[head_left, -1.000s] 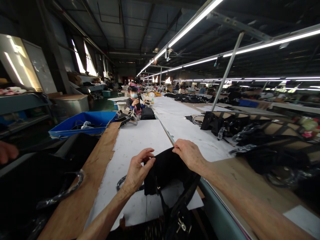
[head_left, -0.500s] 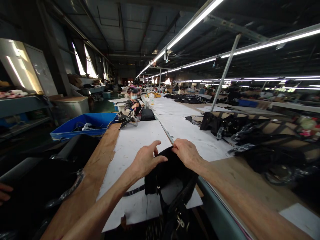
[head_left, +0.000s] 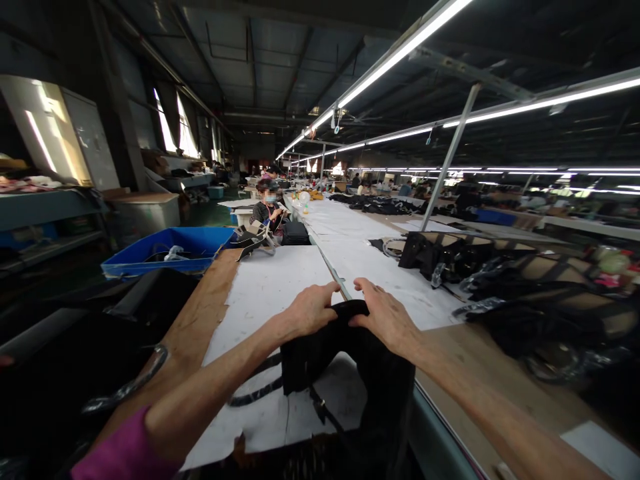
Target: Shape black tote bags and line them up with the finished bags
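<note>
A black fabric bag [head_left: 385, 363] stands before me with its upper edge curved up and its lower part in shadow. My left hand [head_left: 313, 310] grips that edge from the left, thumb on the near side and fingers over the far side. From the right, my right hand [head_left: 387, 317] has its thumb against the near face, its fingers bent loosely beyond the edge. A thin dark strap with a small metal fitting [head_left: 320, 403] hangs in front of the bag's opening. Looped dark straps [head_left: 257, 393] lie on the white sheet [head_left: 275, 273] to its left.
Black bags with plastic-wrapped handles [head_left: 540, 320] crowd the right table. More black pieces [head_left: 145, 300] lie at left, near a blue bin [head_left: 167, 250]. A metal rail [head_left: 327, 263] runs between the tables. A seated co-worker [head_left: 267, 207] is farther ahead; another person's fingertip shows at the left edge.
My left hand has moved right and closed in on the bag's edge. My right hand's fingers have loosened and spread. The bag's opening has turned and widened; its metal clasp no longer shows below.
</note>
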Motion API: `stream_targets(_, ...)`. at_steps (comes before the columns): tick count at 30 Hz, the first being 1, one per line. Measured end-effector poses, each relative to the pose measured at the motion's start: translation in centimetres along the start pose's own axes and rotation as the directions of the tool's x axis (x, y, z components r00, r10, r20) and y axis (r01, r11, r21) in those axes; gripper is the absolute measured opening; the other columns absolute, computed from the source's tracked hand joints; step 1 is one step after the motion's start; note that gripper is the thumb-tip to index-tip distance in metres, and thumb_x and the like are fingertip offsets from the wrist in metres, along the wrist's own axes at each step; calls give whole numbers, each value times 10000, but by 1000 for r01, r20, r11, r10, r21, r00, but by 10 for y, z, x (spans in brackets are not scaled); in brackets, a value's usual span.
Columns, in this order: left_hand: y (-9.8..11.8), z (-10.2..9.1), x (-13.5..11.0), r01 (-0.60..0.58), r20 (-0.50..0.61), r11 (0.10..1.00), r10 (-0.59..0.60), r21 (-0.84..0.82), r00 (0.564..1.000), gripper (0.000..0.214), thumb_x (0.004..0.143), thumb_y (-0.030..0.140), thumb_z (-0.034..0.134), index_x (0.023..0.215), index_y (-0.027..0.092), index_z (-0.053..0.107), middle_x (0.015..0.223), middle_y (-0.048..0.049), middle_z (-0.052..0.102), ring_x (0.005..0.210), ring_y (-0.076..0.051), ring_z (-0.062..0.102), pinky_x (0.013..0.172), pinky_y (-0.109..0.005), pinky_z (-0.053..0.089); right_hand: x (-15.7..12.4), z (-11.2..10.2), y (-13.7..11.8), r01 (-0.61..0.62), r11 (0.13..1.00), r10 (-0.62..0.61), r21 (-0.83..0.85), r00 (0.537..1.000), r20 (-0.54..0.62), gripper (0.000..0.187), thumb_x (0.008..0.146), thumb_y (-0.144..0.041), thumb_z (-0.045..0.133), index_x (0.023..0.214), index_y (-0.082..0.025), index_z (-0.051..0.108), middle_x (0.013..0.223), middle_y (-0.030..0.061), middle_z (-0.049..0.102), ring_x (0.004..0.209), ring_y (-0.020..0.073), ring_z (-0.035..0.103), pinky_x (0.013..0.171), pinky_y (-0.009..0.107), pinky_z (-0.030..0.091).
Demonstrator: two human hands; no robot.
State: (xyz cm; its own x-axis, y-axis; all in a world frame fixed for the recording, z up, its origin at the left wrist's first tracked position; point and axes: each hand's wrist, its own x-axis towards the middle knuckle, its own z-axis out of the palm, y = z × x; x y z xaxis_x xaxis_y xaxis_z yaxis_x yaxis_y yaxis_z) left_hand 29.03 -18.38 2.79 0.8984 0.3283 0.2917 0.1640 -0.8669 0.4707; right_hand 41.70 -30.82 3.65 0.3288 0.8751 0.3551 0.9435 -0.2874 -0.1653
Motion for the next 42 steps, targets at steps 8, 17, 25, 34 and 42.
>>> stream_targets(8, 3, -8, -15, 60, 64, 998, -59, -18, 996, 294, 645, 184, 451, 891, 200, 611, 674, 8, 584, 622, -127, 496, 553, -214, 333, -3, -6, 7, 53, 998, -56, 32, 992, 117, 368, 677, -302, 606, 1021, -238, 491, 971, 8, 588, 887, 171, 526, 735, 255, 350)
stream_targets(17, 2, -7, -17, 60, 49, 996, -57, -66, 997, 287, 671, 190, 436, 892, 195, 618, 678, 6, 586, 639, -127, 490, 587, -217, 347, 2, -9, 4, 58, 998, -62, 26, 980, 189, 179, 798, -299, 452, 819, -246, 622, 731, -12, 633, 731, 141, 548, 650, 221, 330)
stream_targets(25, -6, -4, -13, 67, 58, 995, -63, -70, 996, 260, 703, 220, 442, 899, 216, 613, 715, 11, 601, 666, -130, 515, 588, -214, 363, 5, -2, 9, 137, 990, -131, -29, 977, 169, 202, 813, -279, 426, 737, -220, 604, 656, -11, 617, 660, 119, 536, 611, 206, 303)
stream_targets(34, -2, -7, -13, -54, 2, 961, 56, 272, 998, 393, 718, 324, 534, 1092, 211, 491, 932, -31, 584, 794, -180, 556, 689, -262, 411, 9, -1, 14, 118, 991, -106, -61, 979, 175, 212, 803, -292, 433, 699, -210, 599, 598, -11, 580, 601, 111, 497, 571, 209, 276)
stream_targets(42, 11, -7, -4, -171, 80, 911, 152, 374, 985, 370, 767, 250, 457, 1133, 209, 421, 990, -39, 577, 887, -206, 556, 722, -287, 425, 8, 2, 15, 93, 994, -83, -54, 983, 161, 237, 803, -311, 417, 730, -210, 619, 669, 9, 623, 650, 130, 540, 586, 221, 300)
